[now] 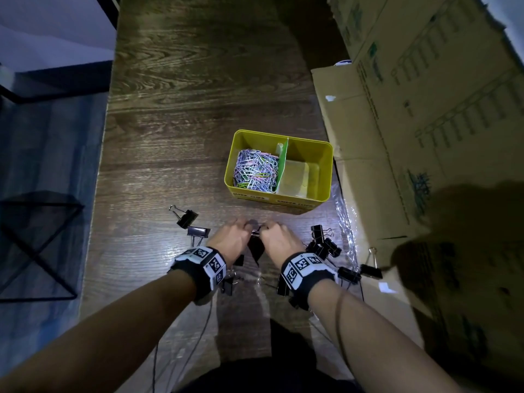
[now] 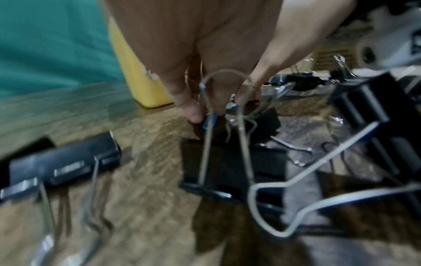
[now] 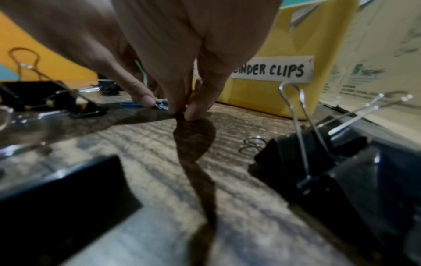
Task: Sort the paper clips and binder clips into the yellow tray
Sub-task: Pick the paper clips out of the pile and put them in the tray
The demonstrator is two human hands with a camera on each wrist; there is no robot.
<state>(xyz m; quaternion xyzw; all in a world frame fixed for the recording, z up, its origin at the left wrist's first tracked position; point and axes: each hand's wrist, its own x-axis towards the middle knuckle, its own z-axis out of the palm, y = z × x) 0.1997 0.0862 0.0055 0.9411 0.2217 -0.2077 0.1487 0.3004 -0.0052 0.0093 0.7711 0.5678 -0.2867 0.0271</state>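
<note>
Out to the left of the left hand we have two black metal binder clips with wire handles: one lying further out, the other just beside the knuckles. On to the left hand itself, down on the dark wood-grain tabletop with its fingers curled. In the left wrist view its fingertips are pinching a small blue wire paper clip against the surface, with a large black binder clip lying right under the wrist. The two hands meet fingertip to fingertip, and between them sits a small dark piece that we cannot make out from the head view.

The right hand is curled the same way. In the right wrist view its fingers are pressed together on the tabletop, nipping at tiny wire pieces — blue and green-yellow paper clip ends by the look of them, though it's blurred. Beyond both hands, slightly to the right, stands the yellow rectangular tray with a green divider: its left compartment holds a heap of pastel-coloured paper clips, and the right wrist view catches a white label reading "BINDER CLIPS" on its front.

Right of the right hand, a cluster of black binder clips lies on crinkled clear plastic wrap, with more by the wrist — and further right rises a tall brown cardboard box.
</note>
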